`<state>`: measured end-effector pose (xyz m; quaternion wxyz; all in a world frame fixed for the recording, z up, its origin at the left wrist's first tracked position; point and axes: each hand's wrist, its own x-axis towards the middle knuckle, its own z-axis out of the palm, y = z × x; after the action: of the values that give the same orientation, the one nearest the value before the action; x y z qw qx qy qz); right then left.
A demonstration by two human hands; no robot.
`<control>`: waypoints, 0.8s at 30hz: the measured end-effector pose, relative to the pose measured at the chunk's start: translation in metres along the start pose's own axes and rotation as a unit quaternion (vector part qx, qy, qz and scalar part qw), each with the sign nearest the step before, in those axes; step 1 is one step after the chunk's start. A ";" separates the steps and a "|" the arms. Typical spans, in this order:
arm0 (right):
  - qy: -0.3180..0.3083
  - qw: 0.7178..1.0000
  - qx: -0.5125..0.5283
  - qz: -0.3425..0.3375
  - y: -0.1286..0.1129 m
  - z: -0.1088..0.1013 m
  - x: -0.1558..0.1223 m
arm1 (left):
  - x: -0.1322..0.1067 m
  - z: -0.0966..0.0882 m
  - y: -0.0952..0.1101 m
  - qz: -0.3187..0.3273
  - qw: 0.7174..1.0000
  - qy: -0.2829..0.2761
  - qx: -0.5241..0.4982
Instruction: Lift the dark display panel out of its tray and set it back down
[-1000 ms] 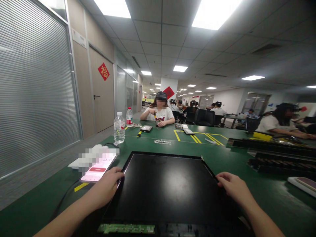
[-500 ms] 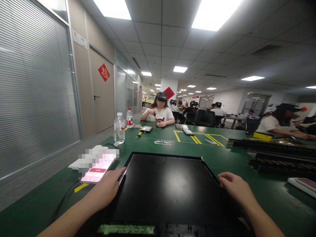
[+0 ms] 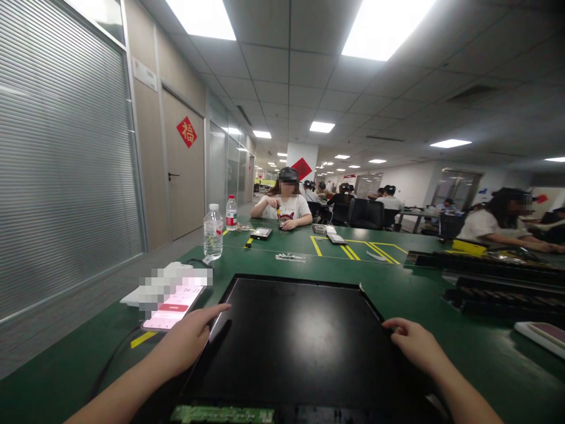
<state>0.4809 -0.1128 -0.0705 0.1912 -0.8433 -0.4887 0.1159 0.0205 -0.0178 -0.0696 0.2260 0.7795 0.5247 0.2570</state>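
Panel (image 3: 298, 344), one, between two hands (image 3: 189, 337) (image 3: 412, 343)

The left hand (image 3: 188, 340) has changed its pose: a second ago its fingers are bunched at the left edge of the screen (image 3: 286, 341), whereas now the index finger reaches out straight, its tip over the frame. A dark, finger-shaped reflection now shows on the glass below it. The right hand (image 3: 417, 344), its fingertips slightly farther out half a second ago, is back at the right edge, with the index finger stretched toward the frame. On the phone (image 3: 174, 308), the digits now read 04:23, where they earlier end in 21. The view tilts slightly upward, so the green circuit board (image 3: 223, 414) sits lower.
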 end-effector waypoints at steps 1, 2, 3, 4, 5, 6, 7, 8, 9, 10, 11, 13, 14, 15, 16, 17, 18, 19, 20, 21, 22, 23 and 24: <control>-0.001 1.000 0.003 0.002 0.000 0.000 0.000 | 0.000 -0.002 0.001 -0.009 1.000 0.001 -0.018; 0.000 1.000 0.006 0.004 0.001 -0.001 0.001 | 0.000 -0.003 0.003 -0.016 0.999 0.001 -0.036; 0.001 1.000 0.011 0.006 0.002 -0.001 0.001 | 0.000 -0.005 0.004 -0.022 0.998 0.002 -0.055; 0.003 1.000 0.014 0.007 0.003 -0.001 0.002 | 0.000 -0.007 0.006 -0.027 0.997 0.005 -0.077; 0.005 1.000 0.017 0.007 0.004 0.000 0.003 | 0.000 -0.008 0.007 -0.031 0.994 0.008 -0.102; 0.007 1.000 0.019 0.007 0.004 0.000 0.004 | 0.000 -0.009 0.009 -0.038 0.990 0.009 -0.133; 0.010 1.000 0.020 0.007 0.005 0.000 0.005 | 0.000 -0.010 0.012 -0.049 0.984 0.007 -0.172; 0.010 1.000 0.021 0.006 0.005 0.001 0.006 | 0.001 -0.011 0.014 -0.065 0.974 0.005 -0.217; 0.010 1.000 0.021 0.004 0.006 0.001 0.007 | 0.001 -0.011 0.017 -0.084 0.962 0.006 -0.261; 0.008 1.000 0.022 0.004 0.006 0.001 0.007 | 0.001 -0.012 0.019 -0.105 0.948 0.012 -0.301; 0.005 1.000 0.023 0.004 0.006 0.001 0.008 | 0.001 -0.012 0.021 -0.126 0.934 0.025 -0.332; 0.001 1.000 0.024 0.006 0.006 0.001 0.008 | 0.002 -0.011 0.022 -0.163 0.915 0.056 -0.365; -0.001 1.000 0.025 0.007 0.006 0.001 0.008 | 0.003 -0.010 0.021 -0.179 0.908 0.061 -0.373; -0.002 1.000 0.024 0.007 0.006 0.001 0.008 | 0.003 -0.009 0.019 -0.195 0.901 0.060 -0.384; -0.004 1.000 0.023 0.007 0.006 0.001 0.008 | 0.004 -0.007 0.017 -0.206 0.892 0.052 -0.399; -0.005 1.000 0.021 0.007 0.006 0.002 0.008 | 0.005 -0.005 0.014 -0.211 0.882 0.044 -0.419; -0.006 1.000 0.020 0.008 0.007 0.002 0.009 | 0.005 -0.004 0.012 -0.213 0.872 0.040 -0.440; -0.007 1.000 0.019 0.009 0.007 0.003 0.009 | 0.005 -0.002 0.011 -0.214 0.861 0.041 -0.459; -0.007 1.000 0.020 0.008 0.008 0.004 0.010 | 0.005 -0.001 0.010 -0.217 0.852 0.042 -0.474; -0.007 1.000 0.022 0.007 0.009 0.005 0.011 | 0.004 -0.001 0.011 -0.222 0.844 0.041 -0.486; -0.007 1.000 0.025 0.007 0.010 0.006 0.011 | 0.003 0.000 0.012 -0.228 0.837 0.035 -0.496; -0.006 1.000 0.027 0.007 0.011 0.007 0.012 | 0.002 -0.001 0.014 -0.235 0.830 0.025 -0.505; -0.006 1.000 0.029 0.007 0.011 0.007 0.012 | 0.001 -0.001 0.017 -0.240 0.823 0.012 -0.514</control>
<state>0.4930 -0.1056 -0.0819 0.2118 -0.8403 -0.4802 0.1359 0.0321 -0.0224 -0.0581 0.6424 0.3964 0.4894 0.4367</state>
